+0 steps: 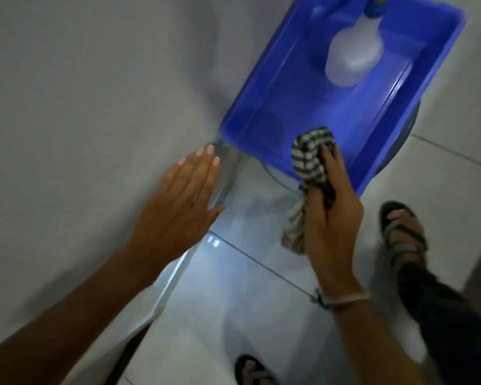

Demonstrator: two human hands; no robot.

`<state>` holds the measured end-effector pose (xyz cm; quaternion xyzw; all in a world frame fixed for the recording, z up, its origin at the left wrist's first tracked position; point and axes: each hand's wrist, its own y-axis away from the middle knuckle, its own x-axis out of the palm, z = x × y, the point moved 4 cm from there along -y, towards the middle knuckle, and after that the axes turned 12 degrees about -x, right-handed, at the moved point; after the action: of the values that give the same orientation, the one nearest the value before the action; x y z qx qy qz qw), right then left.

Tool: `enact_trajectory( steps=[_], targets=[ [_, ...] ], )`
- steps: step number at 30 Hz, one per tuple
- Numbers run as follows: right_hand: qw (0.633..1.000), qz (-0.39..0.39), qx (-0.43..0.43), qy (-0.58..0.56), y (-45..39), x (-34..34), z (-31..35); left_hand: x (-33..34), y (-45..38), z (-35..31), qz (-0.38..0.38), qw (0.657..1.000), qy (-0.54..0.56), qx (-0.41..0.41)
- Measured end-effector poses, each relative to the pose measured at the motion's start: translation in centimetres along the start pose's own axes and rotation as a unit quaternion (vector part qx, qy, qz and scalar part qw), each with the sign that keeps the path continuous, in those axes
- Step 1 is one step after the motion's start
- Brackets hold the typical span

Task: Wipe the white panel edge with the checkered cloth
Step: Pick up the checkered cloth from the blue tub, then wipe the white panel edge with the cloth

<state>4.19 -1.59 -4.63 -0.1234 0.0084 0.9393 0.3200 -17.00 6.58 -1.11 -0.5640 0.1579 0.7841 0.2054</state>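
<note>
The white panel (75,129) fills the left side, and its lower edge (175,276) runs diagonally down toward the floor. My left hand (178,207) lies flat and open against the panel, fingers together, close to that edge. My right hand (331,218) is shut on the checkered cloth (311,162), a bunched dark-and-white cloth. The cloth's top rises above my fingers over the near rim of the blue tub, and its tail hangs below my palm. The cloth is to the right of the panel edge and apart from it.
A blue plastic tub (261,115) stands on the tiled floor at upper right, holding a white spray bottle (353,54) lying on its side. My two sandalled feet (403,229) (250,370) are on the glossy tiles at lower right.
</note>
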Motion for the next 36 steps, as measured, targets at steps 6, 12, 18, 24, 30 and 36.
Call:
enact_trajectory(
  steps=[6, 12, 18, 24, 30, 36],
  targets=[
    [0.874, -0.107, 0.384, -0.279, 19.8, 12.5, -11.8, 4.4, 3.3, 3.2, -0.010, 0.984, -0.125, 0.125],
    [0.884, -0.033, 0.361, -0.296, 21.1, 21.6, -21.9, 8.7, 2.1, 1.7, -0.077, 0.957, -0.200, 0.197],
    [0.947, 0.098, 0.214, -0.219, 20.4, 28.4, -23.0, 12.3, -0.5, 2.1, -0.065, 0.927, -0.307, 0.208],
    [0.977, 0.122, 0.117, -0.128, 10.4, 28.3, -25.2, 12.7, -1.0, 1.7, -0.079, 0.915, -0.329, 0.222],
    [0.968, 0.111, 0.119, -0.193, -1.7, 27.5, -25.7, 12.5, -0.9, 1.6, -0.081, 0.922, -0.310, 0.217],
    [0.951, 0.225, 0.127, -0.168, 21.0, 29.7, -25.6, 12.9, -0.9, 1.8, -0.097, 0.916, -0.314, 0.229]
  ],
)
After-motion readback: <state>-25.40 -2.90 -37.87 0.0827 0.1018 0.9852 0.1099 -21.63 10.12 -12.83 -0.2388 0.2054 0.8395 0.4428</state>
